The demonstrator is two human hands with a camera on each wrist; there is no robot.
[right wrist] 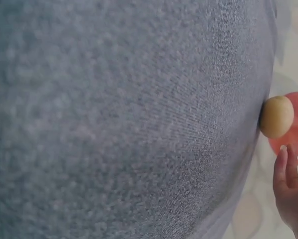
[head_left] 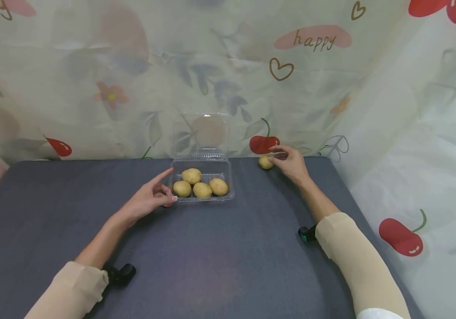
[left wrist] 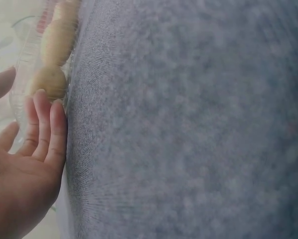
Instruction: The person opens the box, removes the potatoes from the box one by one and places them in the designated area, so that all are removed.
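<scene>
Two beige sleeves (head_left: pixel 361 261) lie nearest the head camera, along the lower edge. Farther in, a lone potato (head_left: pixel 265 162) sits near the tabletop's back edge, just off the fingertips of the right hand (head_left: pixel 291 165). That hand's thumb and forefinger are parted at the potato's right side; its other fingers show clear of it in the right wrist view. Whether the thumb touches it, I cannot tell. Well to the left stands a clear container (head_left: pixel 231 181) holding four potatoes (head_left: pixel 202 190), its lid (head_left: pixel 208 133) raised behind. The left hand (head_left: pixel 148 199) is at its left side, forefinger extended by the rim, thumb at the front corner. The grey tabletop (head_left: pixel 220 257) meets a printed backdrop (head_left: pixel 196 53).
</scene>
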